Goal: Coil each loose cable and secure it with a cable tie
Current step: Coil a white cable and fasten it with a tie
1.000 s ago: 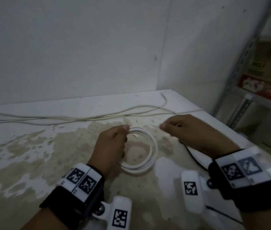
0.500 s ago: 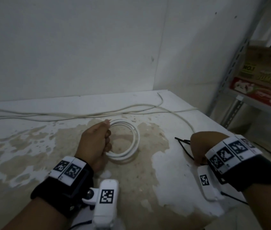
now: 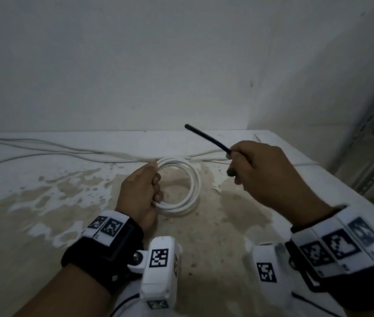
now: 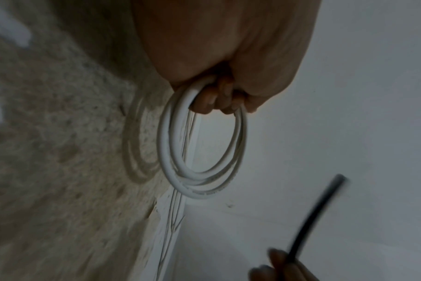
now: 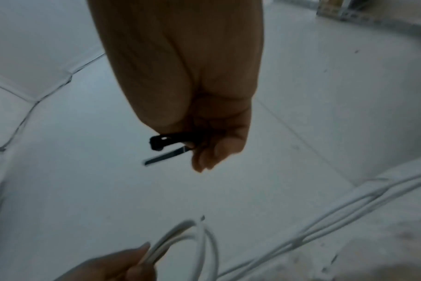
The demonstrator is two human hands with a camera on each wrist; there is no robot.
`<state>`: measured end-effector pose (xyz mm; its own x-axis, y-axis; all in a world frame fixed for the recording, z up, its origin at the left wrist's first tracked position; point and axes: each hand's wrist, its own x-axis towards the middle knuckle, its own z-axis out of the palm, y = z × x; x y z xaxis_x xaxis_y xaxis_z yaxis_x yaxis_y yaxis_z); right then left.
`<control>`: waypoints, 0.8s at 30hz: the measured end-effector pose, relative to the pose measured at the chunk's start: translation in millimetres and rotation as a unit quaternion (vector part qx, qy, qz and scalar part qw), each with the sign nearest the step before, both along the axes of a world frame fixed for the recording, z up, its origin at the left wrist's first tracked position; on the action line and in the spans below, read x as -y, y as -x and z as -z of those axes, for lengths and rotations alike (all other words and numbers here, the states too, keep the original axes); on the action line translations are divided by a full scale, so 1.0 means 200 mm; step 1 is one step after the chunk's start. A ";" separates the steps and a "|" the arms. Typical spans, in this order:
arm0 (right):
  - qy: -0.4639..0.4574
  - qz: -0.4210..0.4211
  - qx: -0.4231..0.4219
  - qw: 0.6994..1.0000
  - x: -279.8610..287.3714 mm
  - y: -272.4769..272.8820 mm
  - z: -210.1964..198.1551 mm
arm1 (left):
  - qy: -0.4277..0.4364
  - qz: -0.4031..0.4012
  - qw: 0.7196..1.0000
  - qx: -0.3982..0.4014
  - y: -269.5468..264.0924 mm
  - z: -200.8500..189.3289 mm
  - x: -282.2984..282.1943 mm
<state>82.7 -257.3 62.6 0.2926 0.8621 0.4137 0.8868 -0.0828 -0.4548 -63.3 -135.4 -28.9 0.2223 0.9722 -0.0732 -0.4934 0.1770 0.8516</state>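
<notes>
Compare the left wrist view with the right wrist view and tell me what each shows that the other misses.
Only the left wrist view shows the whole white coil as a closed ring gripped by the left hand, with its shadow on the stained table. Only the right wrist view shows the black cable tie's head end and a metal shelf. Both show the coil, the tie held by the right hand, and loose white cables.

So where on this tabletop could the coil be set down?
Bare patches: the stained table left of the left hand, and between white cable coil and right hand. The back edge is crowded with loose cables.
</notes>
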 end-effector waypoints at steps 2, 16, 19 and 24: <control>0.033 0.006 0.000 0.999 -0.05 0.05 0.05 | -0.004 -0.031 1.000 -0.001 0.01 0.00 -0.01; 0.138 -0.060 -0.549 0.822 -0.37 0.24 0.21 | -0.091 -0.031 0.991 -0.096 0.02 -0.01 -0.01; 0.092 -0.065 -0.678 0.727 -0.38 0.24 0.25 | -0.116 0.017 0.986 -0.122 0.01 -0.02 0.01; 0.058 -0.085 -0.723 0.684 -0.36 0.21 0.26 | -0.144 0.087 0.974 -0.152 0.03 -0.05 0.02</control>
